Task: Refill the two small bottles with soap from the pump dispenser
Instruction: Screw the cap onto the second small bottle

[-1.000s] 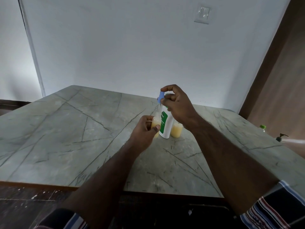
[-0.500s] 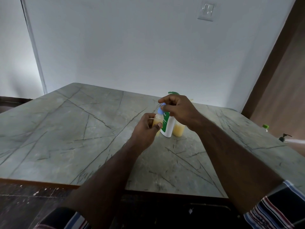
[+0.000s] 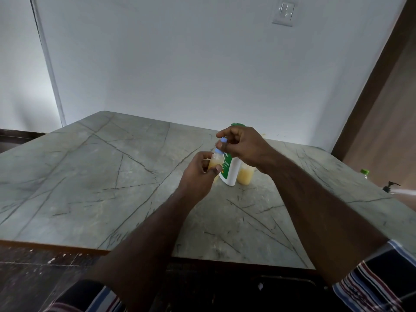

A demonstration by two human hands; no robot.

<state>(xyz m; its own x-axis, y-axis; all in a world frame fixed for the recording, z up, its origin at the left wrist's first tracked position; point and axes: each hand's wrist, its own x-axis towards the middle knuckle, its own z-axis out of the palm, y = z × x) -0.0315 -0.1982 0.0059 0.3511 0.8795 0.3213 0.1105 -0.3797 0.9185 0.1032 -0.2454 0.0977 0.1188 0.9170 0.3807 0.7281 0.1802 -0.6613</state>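
Here, at frame centre, a small bottle point(image 3: 213, 163) is gripped by the left hand point(image 3: 199, 174) while a blue cap point(image 3: 223, 140) is pinched by the right hand point(image 3: 242, 147); soap could be spilled if the cap is misthreaded.

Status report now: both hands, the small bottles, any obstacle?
Left hand grips small bottle. Right hand pinches blue cap above it. Second small bottle stands behind white dispenser. No obstacle visible.

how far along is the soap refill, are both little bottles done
Both small bottles hold yellow soap: the right bottle stands beside the white dispenser. In hand: the left hand grips the left bottle while the right hand pinches a blue cap just above it. Left: seating that cap; the right bottle's top is hidden.
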